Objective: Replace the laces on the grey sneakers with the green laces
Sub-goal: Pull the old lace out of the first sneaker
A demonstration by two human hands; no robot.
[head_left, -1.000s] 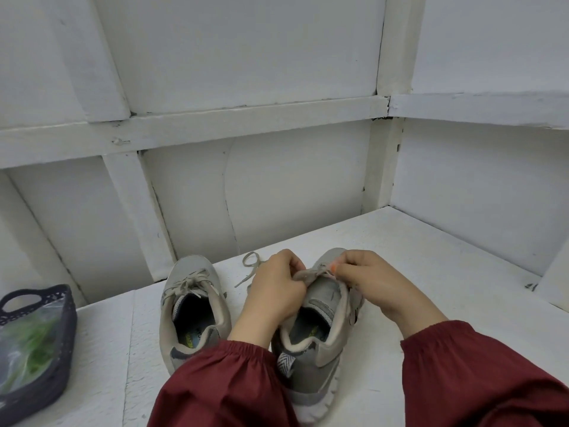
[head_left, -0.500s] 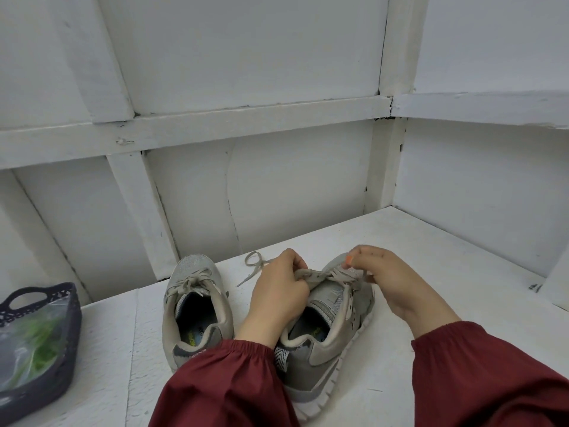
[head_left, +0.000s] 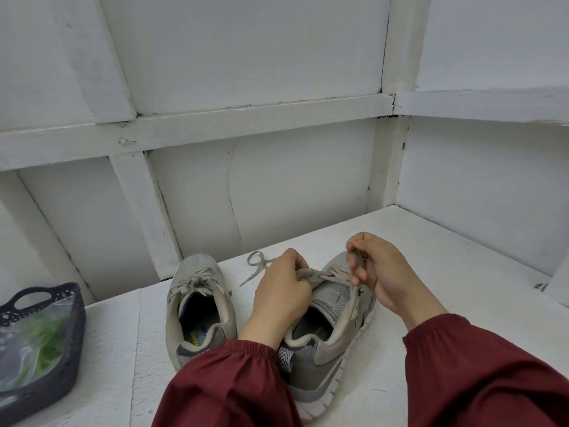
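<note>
Up went the right hand point(head_left: 385, 272) from a second before, and the toe of the worked sneaker point(head_left: 332, 359) had swung a little toward it. Its fingertips pinched a strand of the grey lace point(head_left: 332, 275) just above that sneaker's eyelets. The left hand point(head_left: 283, 285) was clenched round the same lace at the top of the sneaker's tongue, holding it steady. One loose end point(head_left: 257, 266) trailed on the white shelf point(head_left: 446, 303) just beyond the sneaker's toe, so the knot looked undone, though the lace was mostly threaded through its eyelets.

So where did things stand? Early days, by my reading. The second sneaker point(head_left: 197, 306) sat just beside the worked sneaker, on the left hand's side, with its own grey lace fully in and seemingly tied. The green laces point(head_left: 43, 337) lay in a clear bag inside the dark basket point(head_left: 61, 365), well apart from the worked sneaker and past the second one, untouched. Left to do: strip this lace out, strip the other, then thread both with green.
</note>
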